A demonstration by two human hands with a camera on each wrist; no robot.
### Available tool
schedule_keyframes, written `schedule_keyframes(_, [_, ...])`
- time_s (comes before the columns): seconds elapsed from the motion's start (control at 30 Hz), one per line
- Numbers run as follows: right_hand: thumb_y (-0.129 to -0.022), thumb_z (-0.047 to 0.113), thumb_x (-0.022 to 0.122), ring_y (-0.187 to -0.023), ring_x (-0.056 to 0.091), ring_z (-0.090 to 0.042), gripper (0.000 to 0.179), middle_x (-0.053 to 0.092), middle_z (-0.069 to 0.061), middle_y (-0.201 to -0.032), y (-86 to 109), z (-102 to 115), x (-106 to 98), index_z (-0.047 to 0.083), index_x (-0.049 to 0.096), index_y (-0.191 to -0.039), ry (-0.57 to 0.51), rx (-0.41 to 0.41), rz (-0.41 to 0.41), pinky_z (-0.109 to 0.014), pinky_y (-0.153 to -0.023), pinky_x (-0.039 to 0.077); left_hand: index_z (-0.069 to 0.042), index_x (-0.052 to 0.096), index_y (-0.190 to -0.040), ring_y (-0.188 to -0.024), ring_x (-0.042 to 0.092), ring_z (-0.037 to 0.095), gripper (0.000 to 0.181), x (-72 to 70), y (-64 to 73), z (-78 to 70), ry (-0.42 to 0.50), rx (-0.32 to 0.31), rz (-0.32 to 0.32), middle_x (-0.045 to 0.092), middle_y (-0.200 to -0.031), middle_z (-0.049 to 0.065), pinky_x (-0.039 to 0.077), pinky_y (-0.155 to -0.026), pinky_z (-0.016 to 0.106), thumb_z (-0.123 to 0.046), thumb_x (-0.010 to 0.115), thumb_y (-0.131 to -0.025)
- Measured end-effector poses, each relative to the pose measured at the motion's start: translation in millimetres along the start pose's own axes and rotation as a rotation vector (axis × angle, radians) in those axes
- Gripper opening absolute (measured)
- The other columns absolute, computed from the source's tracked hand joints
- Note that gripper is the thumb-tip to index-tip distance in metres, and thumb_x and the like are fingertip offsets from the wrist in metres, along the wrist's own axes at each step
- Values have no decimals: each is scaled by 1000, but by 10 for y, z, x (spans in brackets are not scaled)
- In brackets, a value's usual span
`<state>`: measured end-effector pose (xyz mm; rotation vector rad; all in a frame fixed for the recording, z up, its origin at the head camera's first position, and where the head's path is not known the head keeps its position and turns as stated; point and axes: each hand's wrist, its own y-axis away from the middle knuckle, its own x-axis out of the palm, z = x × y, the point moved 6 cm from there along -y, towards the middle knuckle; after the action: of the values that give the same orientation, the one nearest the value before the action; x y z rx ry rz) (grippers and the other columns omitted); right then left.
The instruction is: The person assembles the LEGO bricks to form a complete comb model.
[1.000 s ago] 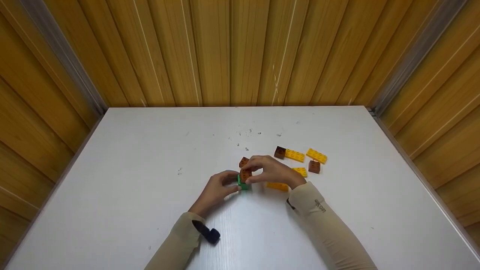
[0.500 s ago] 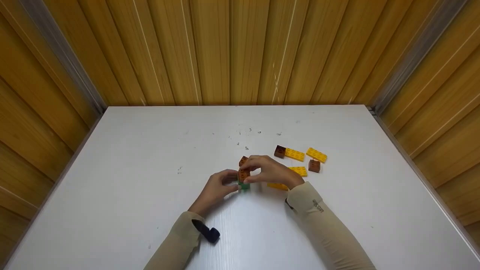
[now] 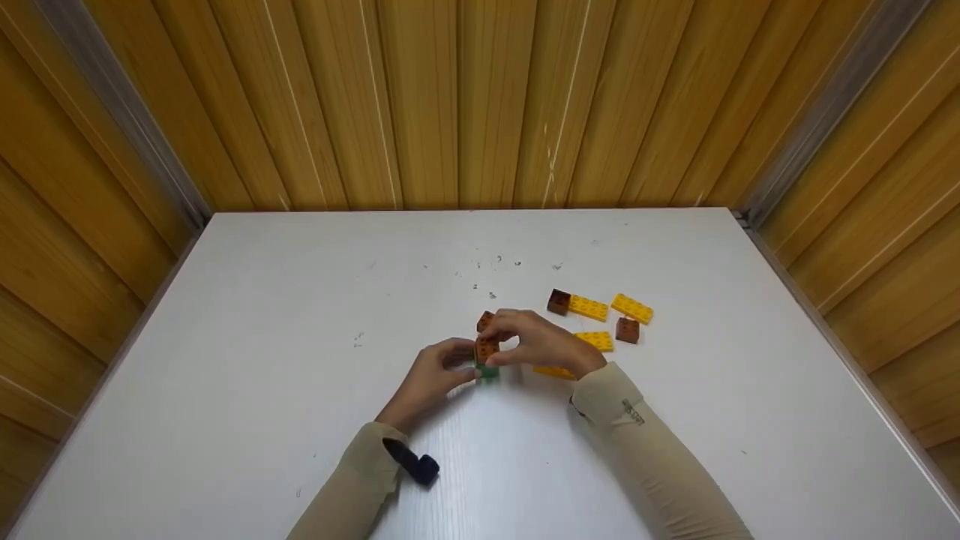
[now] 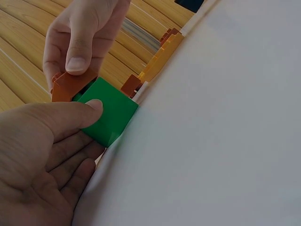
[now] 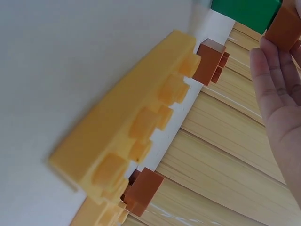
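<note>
My left hand (image 3: pixel 429 379) grips a green building brick (image 4: pixel 110 113) near the middle of the white table, its thumb pressed on the brick's smooth side. From the right, my right hand (image 3: pixel 546 343) pinches a studded brown building brick (image 3: pixel 487 349) between thumb and fingers, on top of the green one. In the left wrist view that brown brick (image 4: pixel 68 87) sits tilted against the green, with a dark gap between them. The right wrist view catches only parts of both bricks at its upper right corner. A second brown brick (image 3: pixel 485 322) stands just behind the right fingers.
Several yellow studded bricks lie to the right, among them one beside a dark brown brick (image 3: pixel 559 301) and one at the far right (image 3: pixel 632 308). Another brown brick (image 3: pixel 628 331) is close to that. A yellow brick (image 3: pixel 555 371) is partly under the right wrist. Wood-patterned walls enclose the table.
The brown brick in my right hand has shifted slightly left, covering more of the green brick's top. The left hand has stayed in place around the green brick.
</note>
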<state>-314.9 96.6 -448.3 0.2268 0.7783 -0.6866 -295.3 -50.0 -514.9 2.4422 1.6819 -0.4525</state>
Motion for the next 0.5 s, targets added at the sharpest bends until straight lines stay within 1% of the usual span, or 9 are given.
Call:
schedule_keyframes(0.17, [-85,23,73,-105,60,-20,34,61,-5,-108,-5,9,5,8,66,-114,12,30,7,-35,-95,52,-2,60,-124,-119,59,31,39,-5,10,-31,0,-15,-2,64,-124,15,45,-104,44,-1,69,-85])
schedule_keyframes(0.37, [-85,23,72,-105,60,-21,32,60,-5,-108,-14,43,7,8,65,-113,20,56,25,-37,-96,52,-8,62,-122,-117,60,26,37,-18,14,0,-11,7,-7,65,-123,9,47,-103,40,-8,70,-86])
schedule_keyframes(0.5, [-85,21,73,-104,61,-20,28,60,-4,-107,-24,31,14,9,66,-110,26,68,31,-38,-95,52,-12,63,-122,-116,61,22,37,-14,12,24,-6,-7,5,66,-121,5,47,-103,40,-12,71,-86])
